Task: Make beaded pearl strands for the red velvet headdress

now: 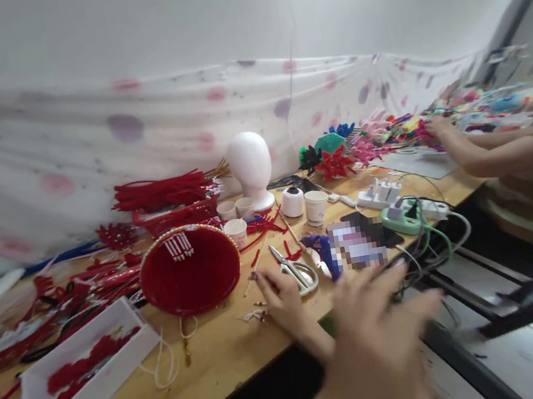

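Close to the camera, my left hand [377, 337] is blurred and raised, its fingers spread with nothing seen in them. Beyond it, my right hand [282, 298] is over the table edge, fingers bent and tips together; anything pinched there is too small to make out. A thin stick [248, 284] lies by those fingertips. Scissors with pale handles [304, 281] lie just behind this hand. Left of it, a red velvet-lined bowl shape [192, 285] with a beaded rim is tipped toward me. Small white and dark bits [256, 314] lie near the right wrist.
A white box [87, 376] holds red fuzzy pieces. Behind stand a white foam head [251, 168], paper cups [317, 207] and red stems [164, 192]. A blue glue gun [323, 254], a phone-like slab and power strips [400, 215] with cables lie right. Another person's arm [470, 143] reaches over flowers.
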Action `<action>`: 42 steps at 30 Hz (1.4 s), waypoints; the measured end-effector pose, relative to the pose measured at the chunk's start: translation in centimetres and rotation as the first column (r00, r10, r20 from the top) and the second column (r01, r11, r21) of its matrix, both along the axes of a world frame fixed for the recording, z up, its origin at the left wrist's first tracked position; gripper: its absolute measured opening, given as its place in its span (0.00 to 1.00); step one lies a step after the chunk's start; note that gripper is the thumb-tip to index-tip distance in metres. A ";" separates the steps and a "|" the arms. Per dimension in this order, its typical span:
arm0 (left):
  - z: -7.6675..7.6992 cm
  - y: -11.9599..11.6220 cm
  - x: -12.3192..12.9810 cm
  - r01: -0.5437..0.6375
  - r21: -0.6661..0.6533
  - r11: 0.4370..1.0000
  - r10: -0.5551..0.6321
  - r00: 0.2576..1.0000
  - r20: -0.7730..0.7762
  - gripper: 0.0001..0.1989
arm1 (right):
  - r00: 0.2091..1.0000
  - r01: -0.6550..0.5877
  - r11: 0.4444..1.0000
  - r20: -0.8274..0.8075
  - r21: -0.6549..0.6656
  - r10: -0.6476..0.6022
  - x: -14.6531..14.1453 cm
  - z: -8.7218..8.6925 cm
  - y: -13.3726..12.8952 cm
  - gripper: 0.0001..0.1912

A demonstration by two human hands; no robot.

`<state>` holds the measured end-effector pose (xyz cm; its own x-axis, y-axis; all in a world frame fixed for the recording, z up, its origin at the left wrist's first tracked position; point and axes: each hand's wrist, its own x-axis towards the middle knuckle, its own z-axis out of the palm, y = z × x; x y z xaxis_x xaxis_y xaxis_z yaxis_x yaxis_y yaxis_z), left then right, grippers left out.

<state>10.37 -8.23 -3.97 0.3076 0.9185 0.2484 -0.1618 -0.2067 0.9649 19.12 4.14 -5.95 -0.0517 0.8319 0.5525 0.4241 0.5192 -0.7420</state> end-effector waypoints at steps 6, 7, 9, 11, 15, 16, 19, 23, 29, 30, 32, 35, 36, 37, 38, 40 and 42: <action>2.6 4.6 -5.4 -0.650 0.137 0.748 0.662 0.716 -0.220 0.14 | 0.983 -0.114 0.989 -0.152 -0.094 0.099 2.1 2.2 0.2 0.25; 2.3 4.8 -6.7 -0.648 0.152 0.746 0.660 0.692 -0.293 0.12 | 0.979 -0.144 0.983 -0.158 -0.117 0.124 2.3 2.7 0.3 0.24; 1.3 5.0 -8.5 -0.620 0.241 0.746 0.661 0.646 -0.382 0.10 | 0.973 -0.182 0.971 -0.173 -0.157 0.155 2.6 3.5 0.6 0.23; 0.1 5.5 -9.2 -0.577 0.309 0.756 0.651 0.616 -0.443 0.08 | 0.969 -0.172 0.967 -0.210 -0.188 0.132 2.8 4.3 0.8 0.23; -1.5 7.1 -8.8 -0.517 0.340 0.786 0.614 0.581 -0.534 0.06 | 0.957 -0.147 0.955 -0.280 -0.258 0.071 2.9 5.7 1.4 0.22; -1.7 7.4 -8.7 -0.512 0.333 0.792 0.603 0.576 -0.552 0.06 | 0.956 -0.154 0.949 -0.283 -0.275 0.073 2.8 6.0 1.7 0.21; -2.1 7.8 -8.7 -0.517 0.309 0.798 0.587 0.550 -0.594 0.04 | 0.962 -0.163 0.943 -0.261 -0.290 0.086 2.4 6.3 2.3 0.16; -2.3 7.9 -9.0 -0.475 0.333 0.815 0.566 0.525 -0.636 0.05 | 0.967 -0.167 0.925 -0.239 -0.341 0.087 2.3 5.6 2.5 0.16; -0.9 8.1 -9.4 -0.468 0.182 0.865 0.480 0.662 -0.577 0.06 | 0.968 -0.218 0.865 -0.214 -0.452 0.133 2.7 5.0 2.1 0.17; -0.5 8.1 -9.4 -0.472 0.130 0.872 0.458 0.692 -0.558 0.06 | 0.967 -0.240 0.850 -0.191 -0.469 0.167 2.7 5.1 2.0 0.17; 0.5 8.1 -9.5 -0.459 0.061 0.886 0.419 0.738 -0.529 0.06 | 0.956 -0.292 0.805 -0.132 -0.517 0.262 2.5 5.3 2.0 0.17; 1.8 8.4 -9.4 -0.398 0.054 0.916 0.369 0.781 -0.505 0.06 | 0.898 -0.405 0.696 -0.113 -0.593 0.426 2.3 5.5 1.8 0.18; 2.1 8.6 -9.4 -0.384 0.063 0.921 0.362 0.786 -0.501 0.06 | 0.872 -0.442 0.654 -0.124 -0.613 0.473 2.2 5.5 1.7 0.18; 2.4 8.9 -9.3 -0.377 0.075 0.923 0.362 0.788 -0.498 0.06 | 0.852 -0.469 0.621 -0.135 -0.628 0.506 2.2 5.5 1.7 0.17; 2.6 9.1 -9.3 -0.374 0.087 0.923 0.365 0.787 -0.497 0.06 | 0.839 -0.483 0.601 -0.142 -0.637 0.525 2.2 5.5 1.6 0.16; 2.8 9.6 -9.4 -0.369 0.099 0.924 0.367 0.782 -0.504 0.06 | 0.843 -0.483 0.603 -0.149 -0.635 0.518 2.2 5.3 1.6 0.17; 3.0 9.8 -9.6 -0.373 0.089 0.924 0.363 0.778 -0.513 0.06 | 0.873 -0.458 0.646 -0.170 -0.610 0.458 2.3 5.3 1.8 0.17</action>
